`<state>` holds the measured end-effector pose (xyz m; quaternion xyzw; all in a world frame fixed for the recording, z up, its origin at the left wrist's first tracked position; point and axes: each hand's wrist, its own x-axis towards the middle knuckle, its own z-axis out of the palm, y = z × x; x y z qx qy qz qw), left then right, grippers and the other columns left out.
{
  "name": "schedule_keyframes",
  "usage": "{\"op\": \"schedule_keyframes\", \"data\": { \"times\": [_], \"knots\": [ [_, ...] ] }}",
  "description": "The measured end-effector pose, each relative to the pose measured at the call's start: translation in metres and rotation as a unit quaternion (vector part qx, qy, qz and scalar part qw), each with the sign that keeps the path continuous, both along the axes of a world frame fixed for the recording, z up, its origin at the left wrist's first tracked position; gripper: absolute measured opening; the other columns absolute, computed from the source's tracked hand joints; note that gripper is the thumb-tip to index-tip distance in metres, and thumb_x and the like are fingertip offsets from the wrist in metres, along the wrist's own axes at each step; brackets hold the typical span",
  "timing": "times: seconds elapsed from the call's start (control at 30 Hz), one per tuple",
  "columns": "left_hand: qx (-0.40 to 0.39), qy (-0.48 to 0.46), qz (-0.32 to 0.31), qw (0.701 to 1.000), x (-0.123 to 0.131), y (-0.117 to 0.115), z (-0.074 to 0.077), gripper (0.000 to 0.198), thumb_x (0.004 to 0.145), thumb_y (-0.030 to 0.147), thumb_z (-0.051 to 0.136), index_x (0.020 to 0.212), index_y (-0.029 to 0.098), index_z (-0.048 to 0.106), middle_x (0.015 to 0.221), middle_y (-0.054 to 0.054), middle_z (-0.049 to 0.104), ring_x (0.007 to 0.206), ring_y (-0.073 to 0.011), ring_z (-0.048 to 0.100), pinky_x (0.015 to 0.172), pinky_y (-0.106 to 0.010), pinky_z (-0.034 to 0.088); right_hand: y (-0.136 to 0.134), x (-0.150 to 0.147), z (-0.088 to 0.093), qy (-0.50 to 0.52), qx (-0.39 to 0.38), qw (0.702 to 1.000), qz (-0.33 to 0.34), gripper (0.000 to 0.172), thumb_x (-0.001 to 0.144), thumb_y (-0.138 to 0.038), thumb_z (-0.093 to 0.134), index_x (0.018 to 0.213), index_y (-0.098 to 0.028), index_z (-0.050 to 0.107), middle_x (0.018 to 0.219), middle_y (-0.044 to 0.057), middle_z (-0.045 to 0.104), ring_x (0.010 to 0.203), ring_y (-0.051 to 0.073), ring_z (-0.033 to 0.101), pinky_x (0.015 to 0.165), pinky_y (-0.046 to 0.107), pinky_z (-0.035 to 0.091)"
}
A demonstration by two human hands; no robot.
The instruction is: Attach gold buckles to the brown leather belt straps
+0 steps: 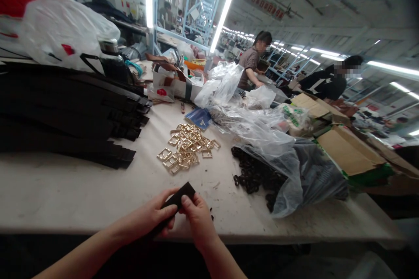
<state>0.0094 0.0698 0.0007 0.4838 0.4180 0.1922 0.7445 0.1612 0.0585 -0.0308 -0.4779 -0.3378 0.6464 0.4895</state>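
Note:
Near the table's front edge, my left hand (pixel 161 214) is closed around a black strap (pixel 187 190), whose lower part runs down towards my lap. My right hand (pixel 198 216) pinches the same strap close to its upper end, thumb on top. Just beyond my hands lies a heap of gold metal buckles (pixel 186 146). To the right, small black loops (pixel 250 172) spill out of a clear plastic bag (pixel 288 192). A large stack of black straps (pixel 65 113) covers the table on the left, their ends pointing towards the buckles.
A blue booklet (pixel 199 118) lies behind the buckles. Farther back are a white box (pixel 173 83) of odds and ends and crumpled plastic bags (pixel 225 83). Open cardboard boxes (pixel 353 148) stand at the right. Two people (pixel 250 63) are beyond the table. The tabletop (pixel 65 200) ends just below my hands.

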Motion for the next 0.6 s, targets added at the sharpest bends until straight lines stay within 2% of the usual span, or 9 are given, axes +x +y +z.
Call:
{"op": "schedule_keyframes", "data": {
  "times": [0.07,0.1,0.17,0.2,0.27,0.33,0.43,0.53,0.6],
  "knots": [
    [0.019,0.011,0.025,0.999,-0.004,0.006,0.000,0.057,0.076,0.054,0.049,0.119,0.021,0.033,0.054,0.009,0.049,0.043,-0.0093,0.046,0.042,-0.018,0.035,0.012,0.003,0.003,-0.139,0.047,0.985,0.090,0.027,0.081,-0.037,0.051,0.092,-0.016,0.063,0.071,0.000,0.063,0.062,0.012,0.055,0.060,0.022,0.043],
    [0.021,0.014,0.031,0.999,-0.007,0.009,0.001,0.056,0.075,0.057,0.048,0.115,0.020,0.036,0.054,0.008,0.049,0.043,-0.0091,0.046,0.042,-0.018,0.035,0.024,0.009,0.005,-0.236,0.087,0.961,0.110,0.028,0.085,-0.037,0.045,0.093,-0.016,0.062,0.072,0.001,0.063,0.064,0.012,0.056,0.061,0.023,0.044],
    [0.009,0.028,0.042,0.999,-0.011,0.013,0.004,0.052,0.074,0.062,0.044,0.102,0.018,0.041,0.055,0.007,0.050,0.044,-0.0085,0.046,0.042,-0.018,0.035,0.058,0.026,0.009,-0.458,0.177,0.865,0.098,0.029,0.089,-0.032,0.036,0.091,-0.017,0.061,0.080,0.004,0.063,0.075,0.015,0.057,0.069,0.025,0.044],
    [-0.004,0.042,0.049,0.998,-0.013,0.015,0.005,0.051,0.074,0.064,0.042,0.097,0.018,0.043,0.055,0.006,0.050,0.043,-0.0080,0.046,0.042,-0.017,0.034,0.078,0.036,0.010,-0.517,0.196,0.830,0.076,0.023,0.087,-0.027,0.040,0.094,-0.018,0.060,0.092,0.007,0.062,0.086,0.017,0.055,0.077,0.028,0.042],
    [-0.026,0.066,0.063,0.995,-0.013,0.015,0.006,0.050,0.073,0.065,0.041,0.092,0.018,0.043,0.053,0.006,0.050,0.040,-0.0070,0.044,0.040,-0.016,0.031,0.117,0.054,0.011,-0.574,0.207,0.790,0.065,0.018,0.082,-0.015,0.046,0.090,-0.019,0.061,0.102,0.010,0.059,0.097,0.021,0.050,0.085,0.033,0.037],
    [-0.042,0.073,0.077,0.993,-0.012,0.012,0.002,0.054,0.069,0.068,0.044,0.092,0.019,0.042,0.050,0.007,0.050,0.038,-0.0065,0.042,0.039,-0.016,0.029,0.148,0.065,0.011,-0.602,0.208,0.767,0.083,0.018,0.076,-0.006,0.049,0.079,-0.018,0.062,0.097,0.012,0.060,0.095,0.022,0.050,0.084,0.035,0.036],
    [-0.054,0.064,0.110,0.990,-0.010,0.009,-0.008,0.062,0.061,0.072,0.048,0.094,0.020,0.042,0.046,0.007,0.049,0.036,-0.0074,0.041,0.038,-0.017,0.029,0.170,0.067,0.011,-0.632,0.219,0.735,0.111,0.021,0.070,0.002,0.049,0.067,-0.015,0.061,0.088,0.014,0.062,0.089,0.022,0.053,0.080,0.035,0.037],
    [-0.094,0.022,0.143,0.985,-0.011,0.008,-0.018,0.065,0.055,0.072,0.055,0.093,0.020,0.045,0.047,0.006,0.051,0.036,-0.0082,0.044,0.038,-0.017,0.029,0.165,0.065,0.019,-0.635,0.243,0.724,0.119,0.017,0.067,0.001,0.052,0.061,-0.014,0.059,0.088,0.014,0.062,0.090,0.023,0.053,0.082,0.035,0.037],
    [-0.117,-0.011,0.180,0.977,-0.012,0.008,-0.020,0.061,0.053,0.066,0.062,0.091,0.020,0.048,0.050,0.004,0.054,0.040,-0.0094,0.047,0.041,-0.017,0.031,0.149,0.063,0.028,-0.620,0.256,0.733,0.116,0.011,0.070,-0.006,0.055,0.064,-0.014,0.059,0.087,0.012,0.062,0.089,0.022,0.054,0.081,0.034,0.038]
  ]
}}
